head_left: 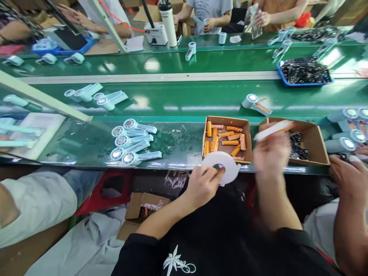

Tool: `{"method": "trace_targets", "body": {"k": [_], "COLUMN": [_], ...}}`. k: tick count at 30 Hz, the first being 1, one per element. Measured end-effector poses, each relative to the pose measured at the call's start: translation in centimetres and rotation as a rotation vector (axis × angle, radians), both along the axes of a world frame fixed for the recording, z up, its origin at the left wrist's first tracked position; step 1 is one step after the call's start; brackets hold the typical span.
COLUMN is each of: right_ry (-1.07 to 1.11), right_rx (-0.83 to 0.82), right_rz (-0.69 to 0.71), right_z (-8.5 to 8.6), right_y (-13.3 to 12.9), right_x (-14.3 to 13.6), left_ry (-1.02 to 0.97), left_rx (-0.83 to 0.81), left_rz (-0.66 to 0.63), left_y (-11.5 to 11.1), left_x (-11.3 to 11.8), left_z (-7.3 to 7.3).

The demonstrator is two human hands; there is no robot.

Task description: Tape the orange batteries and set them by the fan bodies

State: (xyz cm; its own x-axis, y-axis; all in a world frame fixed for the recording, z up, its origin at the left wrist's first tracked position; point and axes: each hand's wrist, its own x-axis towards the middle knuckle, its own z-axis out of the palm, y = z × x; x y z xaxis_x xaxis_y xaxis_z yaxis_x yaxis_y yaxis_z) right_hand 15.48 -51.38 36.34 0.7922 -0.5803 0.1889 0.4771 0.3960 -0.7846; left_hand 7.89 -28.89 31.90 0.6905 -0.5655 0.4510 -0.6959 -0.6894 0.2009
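My left hand [205, 184] is closed on a white roll of tape [222, 159], its fingers in the hole at the middle. The roll hangs at the bench's front edge, just before a cardboard box of orange battery cells [228, 135]. My right hand [271, 151] is smeared by motion over the left side of a second cardboard box [314, 142]. Gripped in it is a long white piece with an orange edge [274, 130], held slanting; its exact kind is blurred. Small black parts [299, 145] lie in that second box, partly behind my hand.
Several pale blue handheld fan bodies [133, 142] lie to the left on the bench. Another fan body [255, 103] with an open handle rests on the green conveyor [172, 97]. A blue tray [304, 73] holds black parts. A co-worker's hands [349, 168] are close on the right.
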Motion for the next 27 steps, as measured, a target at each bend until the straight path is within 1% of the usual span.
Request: {"method": "trace_targets", "body": {"k": [1, 2, 3, 4, 5, 6, 7, 8, 9, 10, 11, 12, 13, 14, 15, 16, 17, 18, 20, 22, 23, 24, 25, 27], "right_ry": [-0.151, -0.223, -0.248, -0.258, -0.242, -0.211, -0.172, -0.116, -0.039, 0.059, 0.165, 0.264, 0.350, 0.419, 0.458, 0.470, 0.464, 0.449, 0.383, 0.294, 0.251, 0.212, 0.187, 0.208], "right_rx": [0.010, 0.003, -0.025, -0.069, -0.132, -0.199, -0.259, -0.304, -0.326, -0.329, -0.322, -0.314, -0.313, -0.322, -0.342, -0.366, -0.393, -0.420, -0.451, -0.475, -0.493, -0.520, -0.555, -0.624], "right_rz": [-0.124, -0.149, -0.118, -0.077, -0.031, -0.007, -0.018, -0.053, -0.102, -0.150, -0.195, -0.233, -0.265, -0.287, -0.311, -0.333, -0.342, -0.334, -0.290, -0.193, -0.142, -0.095, -0.051, 0.012], "right_z": [1.0, 1.9, 2.5, 2.9, 3.1, 3.0, 2.6, 2.1, 1.4, 0.6, -0.1, -0.7, -1.2, -1.6, -1.7, -1.6, -1.3, -0.8, 0.5, 1.7, 2.1, 2.2, 2.0, 1.2], "right_y": [-1.9, -3.3, -4.4, -4.9, -5.1, -5.0, -4.9, -4.7, -4.7, -4.8, -5.0, -5.4, -5.8, -6.2, -6.5, -6.6, -6.7, -6.6, -6.0, -5.4, -5.2, -5.3, -5.5, -6.3], "right_x": [1.7, 3.3, 4.4, 5.0, 4.9, 4.3, 3.3, 1.9, 0.3, -1.3, -2.8, -4.1, -5.1, -5.8, -6.2, -6.2, -5.8, -5.2, -3.3, -1.2, -0.3, 0.3, 0.6, 0.3], "left_ry": [0.064, 0.128, 0.182, 0.217, 0.226, 0.213, 0.180, 0.134, 0.088, 0.057, 0.038, 0.026, 0.019, 0.012, 0.006, 0.004, 0.009, 0.020, 0.087, 0.215, 0.268, 0.307, 0.332, 0.372], "left_rx": [0.040, 0.077, 0.099, 0.101, 0.093, 0.084, 0.088, 0.121, 0.189, 0.267, 0.335, 0.391, 0.432, 0.458, 0.474, 0.484, 0.488, 0.484, 0.472, 0.474, 0.478, 0.481, 0.477, 0.454], "left_rz": [-0.051, -0.110, -0.162, -0.184, -0.162, -0.086, 0.040, 0.184, 0.310, 0.395, 0.438, 0.451, 0.441, 0.416, 0.385, 0.354, 0.322, 0.280, 0.167, 0.014, -0.055, -0.100, -0.109, -0.049], "left_y": [0.2, 0.8, 1.9, 3.5, 5.6, 8.1, 10.9, 13.8, 16.6, 19.2, 21.5, 23.3, 24.4, 25.0, 24.9, 24.2, 22.9, 21.3, 17.3, 13.3, 11.6, 10.4, 9.5, 9.3], "left_x": [0.8, 1.9, 3.1, 4.2, 5.0, 5.6, 5.8, 5.7, 5.2, 4.6, 4.0, 3.4, 3.1, 3.2, 3.8, 4.9, 6.6, 8.7, 13.7, 18.3, 19.9, 20.8, 21.2, 20.4], "left_z": [0.7, 1.6, 2.6, 3.5, 4.1, 4.5, 4.6, 4.3, 3.9, 3.3, 2.8, 2.4, 2.2, 2.2, 2.3, 2.6, 2.9, 3.2, 3.5, 3.4, 3.1, 2.7, 2.3, 1.6]}}
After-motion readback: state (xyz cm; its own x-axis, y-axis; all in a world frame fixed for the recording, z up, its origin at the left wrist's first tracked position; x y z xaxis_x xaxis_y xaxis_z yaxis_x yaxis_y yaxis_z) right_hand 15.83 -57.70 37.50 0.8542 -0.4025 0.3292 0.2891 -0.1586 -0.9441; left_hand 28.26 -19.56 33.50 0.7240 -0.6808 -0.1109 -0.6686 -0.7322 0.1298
